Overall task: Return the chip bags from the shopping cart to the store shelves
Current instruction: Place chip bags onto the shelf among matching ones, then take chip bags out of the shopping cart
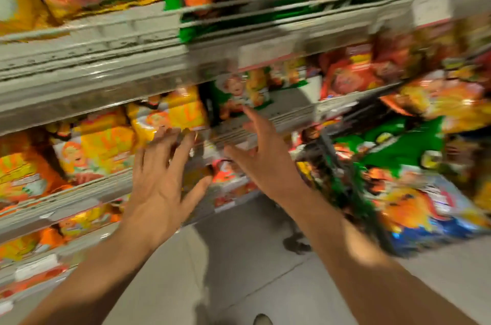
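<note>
Both hands empty, fingers spread: left hand (159, 178), right hand (261, 157), near grey metal shelf edge (265, 123). Yellow crinkly foil chip bag (170, 112) likely light, slippery, crushable; hold by top seam.

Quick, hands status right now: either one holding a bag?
Left hand: open, fingers spread, holding nothing, fingertips at the yellow chip bag on the shelf.
Right hand: open, fingers spread, holding nothing.

Both hands, the left hand (159, 178) and right hand (261, 154), reached with spread, empty fingers toward yellow chip bags (170, 115) on a blurred grey shelf (93, 59), beside a bag-filled cart (414, 192).
</note>
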A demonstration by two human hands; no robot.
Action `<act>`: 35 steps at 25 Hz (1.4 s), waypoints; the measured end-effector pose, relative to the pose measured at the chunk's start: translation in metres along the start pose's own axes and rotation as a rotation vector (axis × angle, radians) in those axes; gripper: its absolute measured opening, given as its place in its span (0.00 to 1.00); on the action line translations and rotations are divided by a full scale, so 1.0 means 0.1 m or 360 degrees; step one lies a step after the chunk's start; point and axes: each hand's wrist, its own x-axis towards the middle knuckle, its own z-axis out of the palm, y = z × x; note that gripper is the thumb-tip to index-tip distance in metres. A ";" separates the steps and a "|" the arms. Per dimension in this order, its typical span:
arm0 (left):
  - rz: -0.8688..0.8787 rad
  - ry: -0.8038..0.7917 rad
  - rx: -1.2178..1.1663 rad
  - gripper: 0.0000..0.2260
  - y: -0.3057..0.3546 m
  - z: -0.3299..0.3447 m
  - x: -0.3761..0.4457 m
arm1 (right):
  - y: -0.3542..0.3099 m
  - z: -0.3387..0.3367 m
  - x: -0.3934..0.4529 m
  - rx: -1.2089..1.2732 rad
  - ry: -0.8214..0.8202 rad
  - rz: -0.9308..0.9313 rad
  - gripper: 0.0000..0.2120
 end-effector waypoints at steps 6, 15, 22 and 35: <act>0.0190 -0.0220 -0.0377 0.29 1.75 0.05 0.72 | 0.28 -1.80 -1.02 0.0175 0.0325 0.0356 0.32; 0.0503 -0.0450 -0.0387 0.29 3.85 0.87 2.01 | 1.91 -4.07 -1.80 0.0393 0.0789 0.0931 0.27; 0.0091 -0.0586 -0.0424 0.28 5.06 1.62 3.19 | 3.10 -4.82 -1.34 0.1037 0.0944 0.1319 0.30; 0.0858 -0.0375 0.0160 0.31 5.79 1.79 4.22 | 3.69 -4.88 -0.71 0.2021 0.0881 0.1386 0.25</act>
